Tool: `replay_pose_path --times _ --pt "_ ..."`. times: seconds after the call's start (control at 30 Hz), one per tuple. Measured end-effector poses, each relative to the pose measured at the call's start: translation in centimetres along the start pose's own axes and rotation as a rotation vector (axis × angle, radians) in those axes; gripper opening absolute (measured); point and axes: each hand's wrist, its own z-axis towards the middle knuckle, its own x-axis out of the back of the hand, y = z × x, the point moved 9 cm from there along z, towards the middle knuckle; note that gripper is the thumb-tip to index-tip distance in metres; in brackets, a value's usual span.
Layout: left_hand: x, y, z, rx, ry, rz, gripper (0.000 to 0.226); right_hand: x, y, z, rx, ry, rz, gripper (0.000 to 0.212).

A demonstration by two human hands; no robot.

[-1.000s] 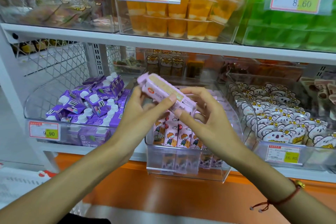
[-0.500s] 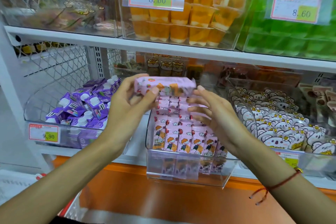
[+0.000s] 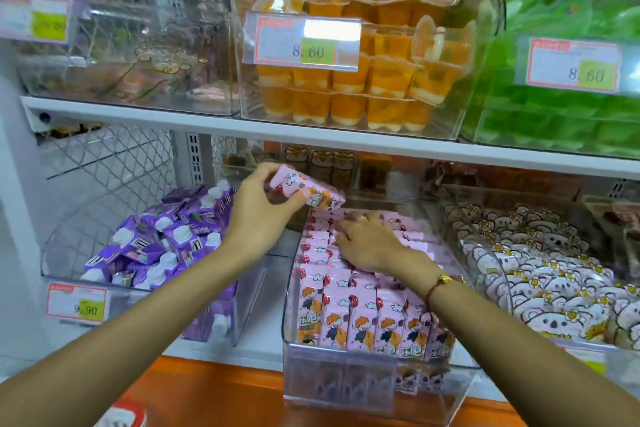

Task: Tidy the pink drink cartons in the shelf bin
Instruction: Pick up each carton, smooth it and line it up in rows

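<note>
1. Grip, left: my left hand (image 3: 258, 215) pinches one pink pack (image 3: 306, 191) of cartons between thumb and curled fingers. The hold is at the pack's left end only; the right end sticks out unsupported and tilts down toward the bin.
2. Grip, right: my right hand (image 3: 369, 241) holds nothing. Its fingers lie loosely spread, palm down, on the tops of the pink cartons (image 3: 349, 291) at the back rows. I cannot tell how hard it presses.
3. Location: the held pack hangs above the rear of the clear bin (image 3: 349, 388), just beside my right fingertips. The other cartons stand in rows inside the bin, front row upright, back rows less even.
4. Risk, drop: a one-end pinch on a wrapped, probably slick pack may slip. It could then fall flat across the rows.
5. Risk, jam: if I lower the pack before my right hand opens a gap, it will likely ride on top or tip its neighbours.
6. Risk, spill: a sideways swing could send the pack into the purple cartons (image 3: 166, 246) in the next bin to the left.
7. Pose: both forearms reach forward and up from below; the left wrist is raised and bent over the pack, the right wrist is lower and flat, with a red cord (image 3: 435, 286) around it.
</note>
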Motion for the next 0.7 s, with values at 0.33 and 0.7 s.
replay_pose_path --times 0.33,0.7 --pt "-3.7 -0.8 3.2 -0.048 -0.198 0.332 0.045 -0.9 0.2 -3.2 0.081 -0.027 0.134 0.047" --pt "-10.4 -2.4 3.4 -0.098 -0.7 0.852 0.055 -0.9 0.0 -4.5 0.114 0.008 0.166 0.047"
